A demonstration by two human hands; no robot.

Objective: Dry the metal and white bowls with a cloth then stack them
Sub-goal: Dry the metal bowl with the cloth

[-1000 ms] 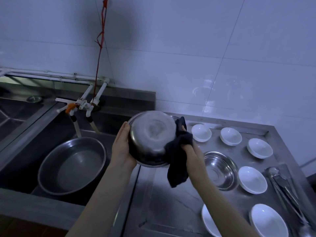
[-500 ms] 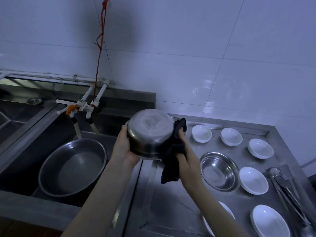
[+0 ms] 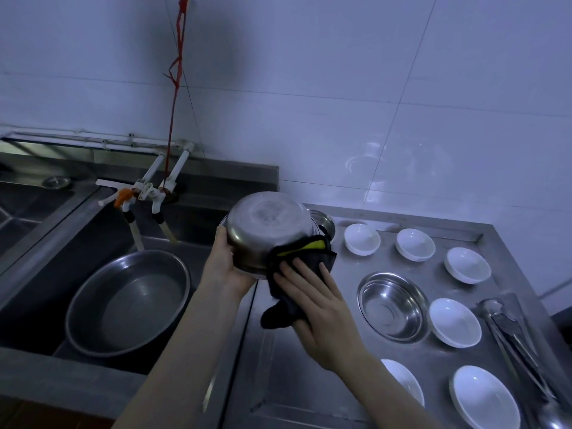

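A metal bowl [image 3: 266,224] is held up over the counter's left edge, its bottom turned toward me. My left hand [image 3: 224,267] grips its left rim. My right hand [image 3: 312,301] presses a dark cloth [image 3: 294,274] with a yellow inner side against the bowl's lower right wall, fingers fairly straight. A second metal bowl [image 3: 393,306] sits upright on the steel counter [image 3: 309,382]. Several white bowls stand around it, such as one [image 3: 362,239] at the back and another [image 3: 455,326] to its right. Another metal rim [image 3: 325,218] peeks out behind the held bowl.
A large steel basin [image 3: 127,303] lies in the sink on the left, under white taps [image 3: 145,193] with a red string hanging above. Metal tongs [image 3: 510,329] lie along the counter's right side. The tiled wall rises close behind.
My right hand has slid the cloth down from the bowl's right side to its lower right wall, and its fingers have spread flatter. The bowl has tipped slightly.
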